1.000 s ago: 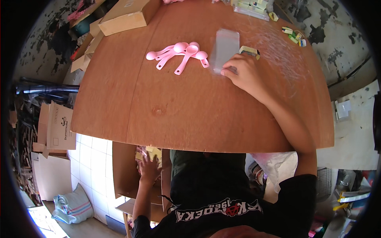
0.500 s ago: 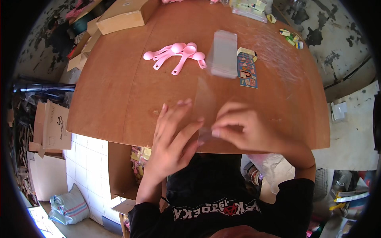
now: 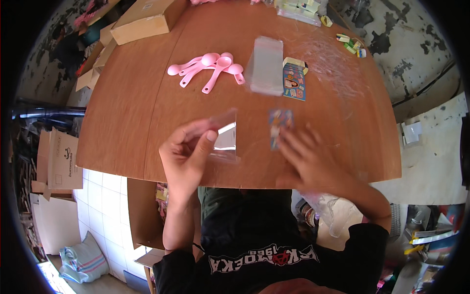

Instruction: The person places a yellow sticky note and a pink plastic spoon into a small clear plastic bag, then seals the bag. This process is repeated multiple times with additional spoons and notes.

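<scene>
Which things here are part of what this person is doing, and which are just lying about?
In use, or likely so:
clear sleeve, in the left hand
blurred card, at the right hand
sleeve stack
fanned cards
pink spoons

Seemingly just lying about:
big carton, top left
striped sack, lower left

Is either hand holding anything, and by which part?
Left hand: a clear plastic bag, by its left side. Right hand: at a blurred card; grip cannot be told.
</scene>
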A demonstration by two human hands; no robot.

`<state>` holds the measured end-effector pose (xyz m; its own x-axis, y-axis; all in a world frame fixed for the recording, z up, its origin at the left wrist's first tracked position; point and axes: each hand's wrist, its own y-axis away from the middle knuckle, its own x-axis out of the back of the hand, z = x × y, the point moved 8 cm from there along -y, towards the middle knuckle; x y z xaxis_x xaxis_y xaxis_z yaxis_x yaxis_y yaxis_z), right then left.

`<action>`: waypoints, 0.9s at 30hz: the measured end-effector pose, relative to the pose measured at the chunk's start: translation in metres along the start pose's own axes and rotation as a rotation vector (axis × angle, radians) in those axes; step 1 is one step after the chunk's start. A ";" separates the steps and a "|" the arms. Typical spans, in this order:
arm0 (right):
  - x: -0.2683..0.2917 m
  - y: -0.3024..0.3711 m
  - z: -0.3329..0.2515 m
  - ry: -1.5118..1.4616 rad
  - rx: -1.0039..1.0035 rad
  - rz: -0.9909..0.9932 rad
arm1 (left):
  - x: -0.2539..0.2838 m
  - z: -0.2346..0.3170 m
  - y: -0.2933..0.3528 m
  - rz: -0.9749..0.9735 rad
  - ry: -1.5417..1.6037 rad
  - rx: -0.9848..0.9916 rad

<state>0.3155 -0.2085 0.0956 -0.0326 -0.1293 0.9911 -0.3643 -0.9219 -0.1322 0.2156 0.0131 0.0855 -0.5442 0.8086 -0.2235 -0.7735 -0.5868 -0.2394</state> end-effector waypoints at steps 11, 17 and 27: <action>0.085 0.026 -0.030 -0.457 0.351 0.421 | -0.020 -0.024 -0.004 -0.071 0.077 0.280; 0.118 -0.015 0.021 -0.687 -0.088 0.782 | -0.044 -0.023 0.006 -0.201 0.086 0.215; 0.095 -0.040 0.016 -0.681 -0.053 0.543 | -0.037 -0.013 0.009 -0.239 0.067 0.224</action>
<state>0.3416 -0.1898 0.1946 0.3435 -0.7517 0.5630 -0.5033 -0.6535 -0.5654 0.2327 -0.0224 0.0797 -0.3219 0.9133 -0.2496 -0.9329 -0.3509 -0.0807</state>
